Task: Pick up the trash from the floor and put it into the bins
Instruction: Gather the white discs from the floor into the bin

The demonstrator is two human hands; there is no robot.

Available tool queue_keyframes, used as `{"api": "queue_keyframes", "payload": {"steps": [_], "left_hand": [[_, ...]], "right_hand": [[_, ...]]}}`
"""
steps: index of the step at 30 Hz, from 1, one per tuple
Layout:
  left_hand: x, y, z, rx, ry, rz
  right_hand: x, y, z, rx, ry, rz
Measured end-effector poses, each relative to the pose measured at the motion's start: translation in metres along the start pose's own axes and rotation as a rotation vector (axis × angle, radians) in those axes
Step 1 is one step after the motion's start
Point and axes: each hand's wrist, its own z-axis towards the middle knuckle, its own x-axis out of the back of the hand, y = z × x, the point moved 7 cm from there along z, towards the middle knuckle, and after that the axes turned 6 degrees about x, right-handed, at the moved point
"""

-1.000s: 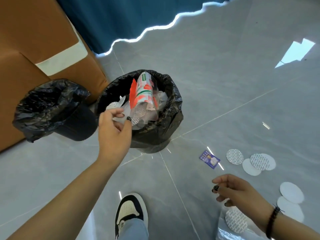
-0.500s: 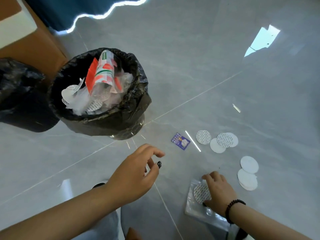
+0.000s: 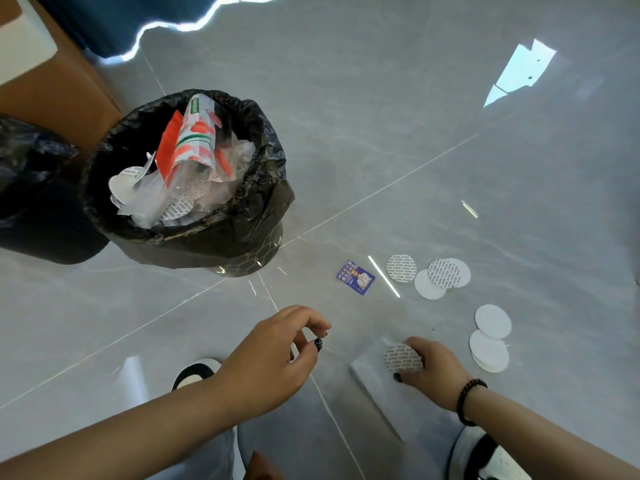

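Note:
A bin lined with a black bag (image 3: 221,233) stands at the left, full of clear plastic, white discs and a red-and-green wrapper (image 3: 188,140). On the grey floor lie a small blue packet (image 3: 355,277) and several round white seal discs (image 3: 401,268), some further right (image 3: 492,320). A clear plastic bag (image 3: 374,382) lies near my feet with a printed disc (image 3: 401,356) on it. My right hand (image 3: 433,368) is down on that bag, fingers and thumb curled round the disc. My left hand (image 3: 277,358) hovers above the floor, fingers loosely curled, holding nothing.
A second bin with a black liner (image 3: 34,202) stands left of the full one. Behind them are a brown cardboard box (image 3: 52,84) and a blue curtain (image 3: 104,22). My shoes (image 3: 197,370) show at the bottom edge.
My left hand has left the bin's rim and come down toward the floor, empty. My right hand has dropped onto the clear bag and closed round the disc on it.

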Motion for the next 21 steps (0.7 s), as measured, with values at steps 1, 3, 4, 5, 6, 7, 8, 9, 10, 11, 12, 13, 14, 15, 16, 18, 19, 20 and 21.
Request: {"api": "queue_keyframes", "payload": {"steps": [1, 3, 4, 5, 6, 7, 8, 9, 10, 11, 12, 13, 14, 15, 16, 18, 19, 20, 21], "left_hand": [[0.001, -0.001, 0.001, 0.008, 0.001, -0.007], [0.002, -0.001, 0.001, 0.017, 0.005, -0.016], [0.002, 0.000, 0.001, 0.017, 0.005, -0.021], [0.003, 0.001, 0.001, 0.012, 0.006, -0.028], [0.004, 0.001, 0.001, 0.001, 0.014, -0.032], [0.004, 0.002, 0.001, -0.018, 0.029, -0.028], [0.006, 0.001, 0.000, -0.036, 0.054, -0.013], [0.008, -0.001, 0.001, -0.047, 0.083, 0.009], [0.010, -0.002, 0.002, -0.057, 0.112, 0.026], [0.013, -0.003, 0.002, -0.058, 0.141, 0.033], [0.015, -0.004, 0.002, -0.051, 0.162, 0.020], [0.018, -0.005, 0.003, -0.030, 0.168, -0.012], [0.020, -0.005, 0.003, -0.011, 0.165, -0.066], [0.022, -0.005, 0.003, 0.002, 0.158, -0.131], [0.024, -0.004, 0.002, 0.003, 0.160, -0.181], [0.033, -0.001, 0.000, -0.019, 0.215, -0.208], [0.037, -0.001, -0.001, -0.022, 0.247, -0.215], [0.041, -0.001, -0.002, -0.016, 0.275, -0.238], [0.045, -0.002, -0.002, 0.002, 0.302, -0.271]], "right_hand": [[0.005, -0.011, 0.001, 0.024, 0.005, 0.080], [0.017, -0.036, 0.003, 0.064, 0.024, 0.255], [0.023, -0.050, 0.003, 0.090, 0.028, 0.328], [0.029, -0.065, 0.003, 0.124, 0.025, 0.384], [0.033, -0.081, 0.003, 0.162, 0.016, 0.428], [0.037, -0.095, 0.002, 0.194, 0.002, 0.470], [0.038, -0.108, 0.000, 0.212, -0.012, 0.513], [0.040, -0.119, -0.001, 0.222, -0.024, 0.561], [0.041, -0.127, -0.003, 0.226, -0.030, 0.611], [0.042, -0.134, -0.005, 0.227, -0.033, 0.661], [0.041, -0.137, -0.006, 0.222, -0.033, 0.702], [0.041, -0.139, -0.008, 0.212, -0.028, 0.741], [0.041, -0.140, -0.009, 0.198, -0.016, 0.776], [0.042, -0.139, -0.010, 0.183, 0.000, 0.805], [0.042, -0.136, -0.010, 0.162, 0.019, 0.830], [0.044, -0.130, -0.009, 0.114, 0.069, 0.896], [0.045, -0.127, -0.008, 0.086, 0.093, 0.941], [0.045, -0.125, -0.007, 0.060, 0.107, 0.984], [0.046, -0.125, -0.006, 0.042, 0.117, 1.022]]}}
